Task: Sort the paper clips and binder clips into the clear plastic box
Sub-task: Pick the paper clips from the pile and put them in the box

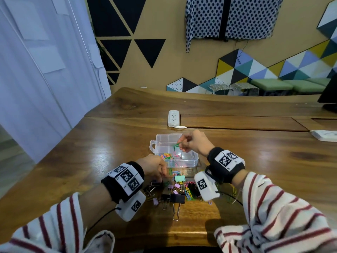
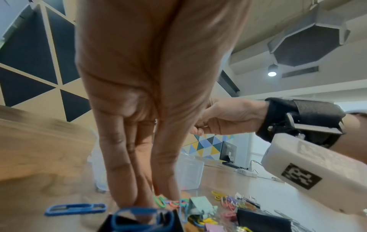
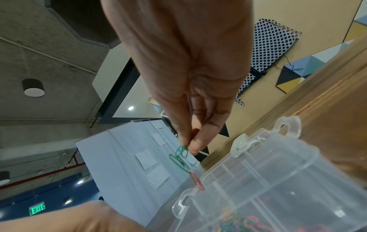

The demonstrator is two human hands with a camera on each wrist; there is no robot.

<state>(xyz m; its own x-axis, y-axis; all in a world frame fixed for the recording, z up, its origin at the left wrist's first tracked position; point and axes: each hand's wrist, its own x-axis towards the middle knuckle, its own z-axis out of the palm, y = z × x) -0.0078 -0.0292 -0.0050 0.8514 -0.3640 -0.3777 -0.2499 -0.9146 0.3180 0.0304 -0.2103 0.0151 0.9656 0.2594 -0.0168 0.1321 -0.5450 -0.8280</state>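
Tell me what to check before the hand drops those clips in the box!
1. Right hand pinches the green clips: ok.
2. A red clip hangs linked below the green ones, so a chain drops, not one: not ok.
3. Clips hang over the open box: ok.
4. Which compartment lies below: cannot tell.
5. Left hand is outside the box, at the pile: ok.
6. Whether the left fingers hold anything: cannot tell.
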